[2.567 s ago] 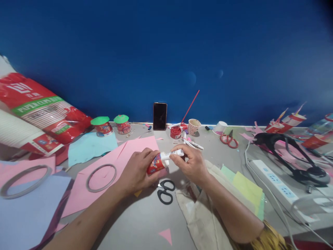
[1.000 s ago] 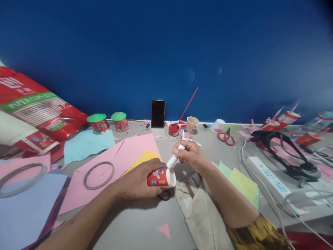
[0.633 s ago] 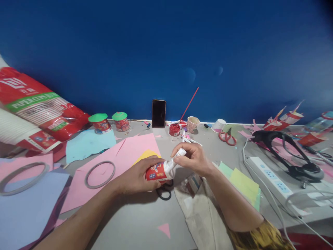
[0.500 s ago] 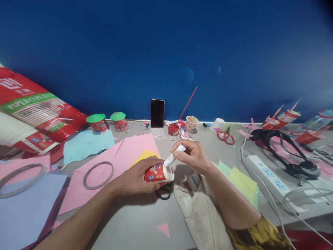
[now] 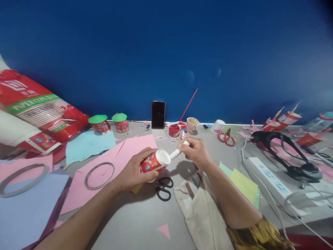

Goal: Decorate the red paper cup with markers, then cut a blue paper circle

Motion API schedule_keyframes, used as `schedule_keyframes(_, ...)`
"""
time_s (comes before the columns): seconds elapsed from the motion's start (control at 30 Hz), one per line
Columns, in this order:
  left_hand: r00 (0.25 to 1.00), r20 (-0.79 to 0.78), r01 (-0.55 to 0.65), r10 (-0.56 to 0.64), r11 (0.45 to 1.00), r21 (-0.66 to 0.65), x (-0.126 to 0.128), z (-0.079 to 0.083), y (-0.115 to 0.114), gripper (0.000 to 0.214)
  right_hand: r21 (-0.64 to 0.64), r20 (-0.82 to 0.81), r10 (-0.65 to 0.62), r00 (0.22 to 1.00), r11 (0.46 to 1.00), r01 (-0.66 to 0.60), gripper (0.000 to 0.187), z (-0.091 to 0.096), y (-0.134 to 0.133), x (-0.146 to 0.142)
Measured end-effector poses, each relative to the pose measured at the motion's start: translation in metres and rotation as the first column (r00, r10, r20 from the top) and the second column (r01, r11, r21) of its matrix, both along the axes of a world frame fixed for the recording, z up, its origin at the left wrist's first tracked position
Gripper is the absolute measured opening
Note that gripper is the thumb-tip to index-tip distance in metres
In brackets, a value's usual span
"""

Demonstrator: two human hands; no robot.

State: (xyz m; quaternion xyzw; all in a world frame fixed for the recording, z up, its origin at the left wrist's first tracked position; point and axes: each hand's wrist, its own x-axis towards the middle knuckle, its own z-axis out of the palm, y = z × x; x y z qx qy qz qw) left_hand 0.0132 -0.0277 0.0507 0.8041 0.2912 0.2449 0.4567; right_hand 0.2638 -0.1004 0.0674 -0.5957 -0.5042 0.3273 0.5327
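My left hand (image 5: 139, 170) is wrapped round a red printed paper cup (image 5: 151, 163), tilted on its side with its white end toward the right. In my right hand (image 5: 195, 151) a white glue stick (image 5: 176, 152) is pinched, its tip close to the rim of the cup's white end; whether they touch I cannot tell. Black-handled scissors (image 5: 164, 189) lie just under the cup, their blades hidden. A beige cloth (image 5: 200, 215) rests below my right forearm. Pink paper (image 5: 122, 152) spreads behind my left hand, with a grey ring (image 5: 99, 188) on it.
Two green-topped cups (image 5: 99, 125), a phone (image 5: 158, 114), a tub of red material (image 5: 173, 130) and red scissors (image 5: 226, 138) line the back. Bagged paper cups (image 5: 44, 107) fill the left. On the right are a power strip (image 5: 270, 178), cables and a black head strap (image 5: 286, 159).
The cup has turned so its white end faces up and right. My right hand has drawn the glue stick slightly up and right, and the black scissors handles show more fully.
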Motion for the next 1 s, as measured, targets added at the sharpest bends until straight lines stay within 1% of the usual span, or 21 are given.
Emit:
schedule_keyframes(0.1,0.998,0.018,-0.059,0.058,0.996,0.063,0.001,-0.002,0.001,0.054,-0.015,-0.063,-0.017,0.998,1.000,0.016,0.027,-0.004,0.001,-0.002)
schedule_keyframes(0.2,0.994,0.031,-0.106,0.103,0.989,0.108,0.002,-0.003,0.001,0.052,-0.017,-0.094,-0.042,0.995,0.999,0.041,0.027,-0.006,0.001,-0.006)
schedule_keyframes(0.4,0.985,-0.020,-0.167,0.170,0.980,0.108,0.004,-0.006,0.002,0.047,0.014,-0.089,-0.042,0.995,0.999,0.043,0.029,-0.002,-0.002,-0.017)
schedule_keyframes(0.5,0.982,-0.035,-0.182,0.186,0.979,0.094,0.005,-0.011,0.003,0.047,0.050,-0.040,-0.069,0.997,0.996,0.070,0.028,-0.001,-0.006,-0.024)
schedule_keyframes(0.6,0.985,-0.076,-0.143,0.152,0.983,0.117,0.006,-0.013,0.001,0.043,0.122,0.055,-0.091,0.994,0.989,0.084,0.022,0.000,-0.010,-0.032)
schedule_keyframes(0.73,0.987,-0.138,-0.052,0.084,0.974,0.219,0.007,-0.010,-0.005,0.036,0.224,0.166,-0.117,0.979,0.971,0.078,0.017,0.001,-0.014,-0.039)
schedule_keyframes(0.83,0.984,-0.177,0.018,0.034,0.959,0.283,0.007,-0.009,-0.008,0.043,0.261,0.187,-0.154,0.970,0.960,0.102,0.016,-0.001,-0.013,-0.036)
schedule_keyframes(0.9,0.989,-0.148,0.022,0.021,0.960,0.281,0.008,-0.010,-0.008,0.046,0.266,0.137,-0.203,0.970,0.950,0.161,0.016,-0.002,-0.010,-0.028)
schedule_keyframes(0.97,0.996,-0.062,-0.053,0.068,0.975,0.217,0.007,-0.012,-0.004,0.048,0.228,-0.003,-0.237,0.971,0.946,0.232,0.021,-0.004,-0.005,-0.017)
schedule_keyframes(1.0,0.994,-0.020,-0.101,0.106,0.980,0.172,0.007,-0.012,-0.002,0.047,0.187,-0.101,-0.222,0.970,0.953,0.238,0.027,-0.006,-0.002,-0.011)
